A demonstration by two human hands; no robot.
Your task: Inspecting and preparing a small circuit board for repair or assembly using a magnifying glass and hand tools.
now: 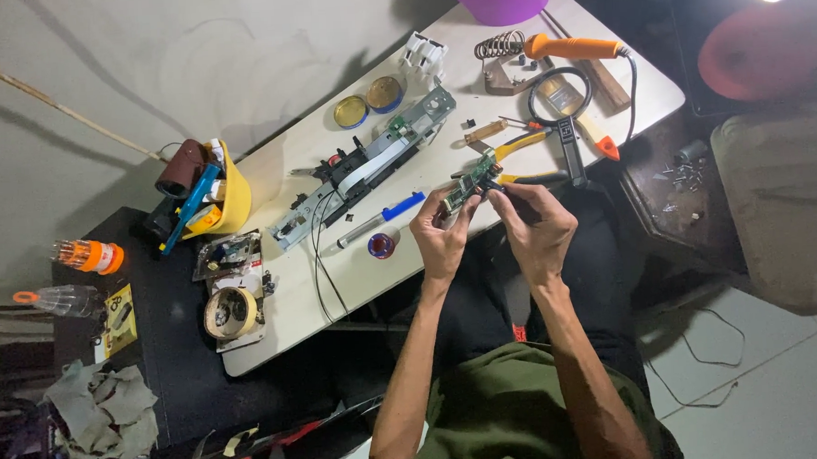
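Observation:
A small green circuit board [471,181] is held between both hands just above the near edge of the white table [373,268]. My left hand [441,235] pinches its left end with thumb and fingers. My right hand [535,224] grips its right end, fingertips curled around the board. A long metal printer-like assembly [362,167] with a white ribbon cable lies on the table just left of the hands. A blue-handled screwdriver [381,220] and a small solder spool [382,245] lie close under my left hand.
An orange soldering iron [573,46] on a coil stand, a magnifier [561,99], yellow pliers [520,144], two round tins [366,103] and a purple bowl [501,3] sit farther back. A yellow tool cup [214,187], tape roll [230,312], and rags [99,408] lie left.

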